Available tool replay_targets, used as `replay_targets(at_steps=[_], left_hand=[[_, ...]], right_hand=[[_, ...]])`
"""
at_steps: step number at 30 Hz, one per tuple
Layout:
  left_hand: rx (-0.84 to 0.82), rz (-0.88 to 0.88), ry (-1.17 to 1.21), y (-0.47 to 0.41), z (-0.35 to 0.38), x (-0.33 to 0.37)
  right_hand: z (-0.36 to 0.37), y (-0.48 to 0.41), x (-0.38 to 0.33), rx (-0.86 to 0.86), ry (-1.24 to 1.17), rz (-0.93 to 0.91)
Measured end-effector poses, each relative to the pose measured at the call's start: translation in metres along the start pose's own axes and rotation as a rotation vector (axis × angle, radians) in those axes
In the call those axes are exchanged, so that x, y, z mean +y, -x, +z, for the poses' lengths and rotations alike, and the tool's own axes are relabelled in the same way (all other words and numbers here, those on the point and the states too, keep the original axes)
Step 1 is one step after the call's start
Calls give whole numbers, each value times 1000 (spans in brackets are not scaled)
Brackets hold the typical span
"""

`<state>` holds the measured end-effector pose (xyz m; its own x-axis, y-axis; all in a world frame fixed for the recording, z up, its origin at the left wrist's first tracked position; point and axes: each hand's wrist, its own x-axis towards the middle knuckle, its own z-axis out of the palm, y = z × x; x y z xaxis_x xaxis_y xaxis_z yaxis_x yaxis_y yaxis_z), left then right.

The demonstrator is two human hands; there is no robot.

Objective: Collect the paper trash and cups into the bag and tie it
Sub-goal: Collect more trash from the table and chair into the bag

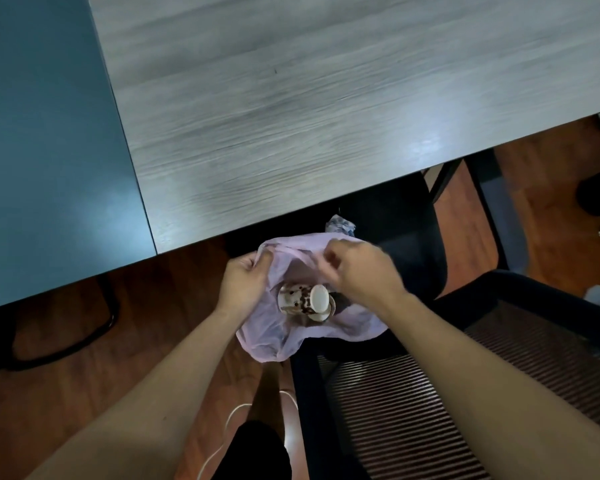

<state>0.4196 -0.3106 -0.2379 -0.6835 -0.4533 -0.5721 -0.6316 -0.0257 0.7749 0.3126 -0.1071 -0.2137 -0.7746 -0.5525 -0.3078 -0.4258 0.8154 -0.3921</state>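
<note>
Holding a thin pink bag [274, 337] open just below the table's near edge, a person stands between the table [291, 116] and a black mesh chair [413, 410]. The left hand [243, 282] pinches the bag's rim at the left, thumb pressed to curled fingers with the plastic between them. The right hand [361, 271] has its fingers curled on the rim at the right, drawing it taut across the far side.

Inside the bag lie paper cups [302, 301], nested and tipped on their side, white bottoms facing right. Brown print runs around them, too blurred to read. A crumpled paper [340, 225] with a bluish pattern shows just beyond the bag's far right rim; whether it sits in the bag or behind it I cannot tell.

The table is grey woodgrain, its near edge slanting up to the right, and a dark blue top [49, 150] butts against its left side. The bag's right near part overlaps the chair's front edge; contact is unclear. To the left of the bag, red-brown floor [153, 306] lies open. A white cable [232, 414] trails on the floor near the person's feet.
</note>
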Motion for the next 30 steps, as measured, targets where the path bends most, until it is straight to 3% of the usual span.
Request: replay_targets(at_steps=[5,9,14,18,23,27,30], left_hand=[[-58,46,-34,-9,0,-12],[-51,180,-191,-11,1,-9],[11,313,-417,-21,3,-22],[62,365,-458,-27,6,-27],[74,349,-431,-28,8,-27],[76,352,-443,-26,9,-28],[91,344,-456,-26,11,-28]], right_hand=[[-21,-29,48,142,-197,280],[8,-61,78,-61,-241,393],[54,-93,87,-255,-174,390],[98,-113,101,-288,-20,309],[88,-109,84,-295,88,307],[85,-101,92,-168,-167,545],[55,-90,92,-75,-461,551]])
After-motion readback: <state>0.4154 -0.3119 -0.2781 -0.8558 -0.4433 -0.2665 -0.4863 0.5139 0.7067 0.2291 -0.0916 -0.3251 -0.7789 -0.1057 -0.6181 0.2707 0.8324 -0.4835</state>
